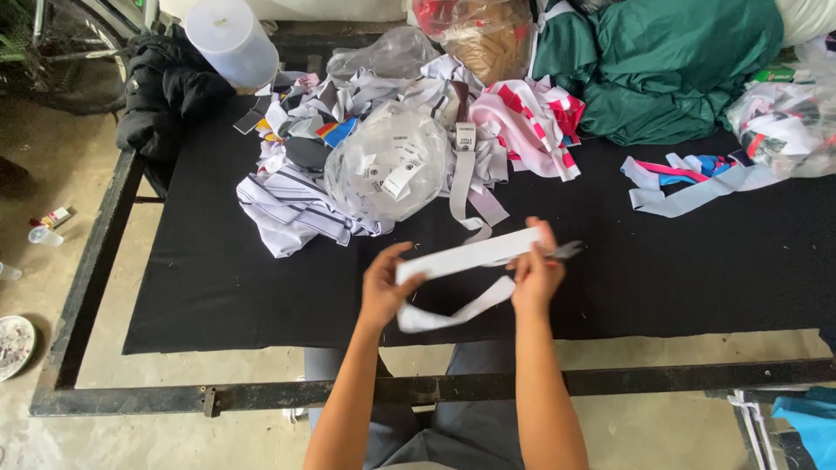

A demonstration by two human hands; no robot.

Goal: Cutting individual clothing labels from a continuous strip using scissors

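A long white fabric strip [466,257] is stretched between both hands above the black table cover [218,278]. My left hand [383,287] pinches its left end, and a loose loop of the strip hangs below at the front. My right hand [535,270] grips the right end and also holds small metal snips [568,251], which poke out to the right.
A heap of white and striped fabric scraps [296,209] and a clear bag of labels [387,165] lie behind the hands. Pink-striped cloth [531,122], green cloth [662,61] and coloured strips [688,183] lie right. A plastic container [231,39] stands at back left.
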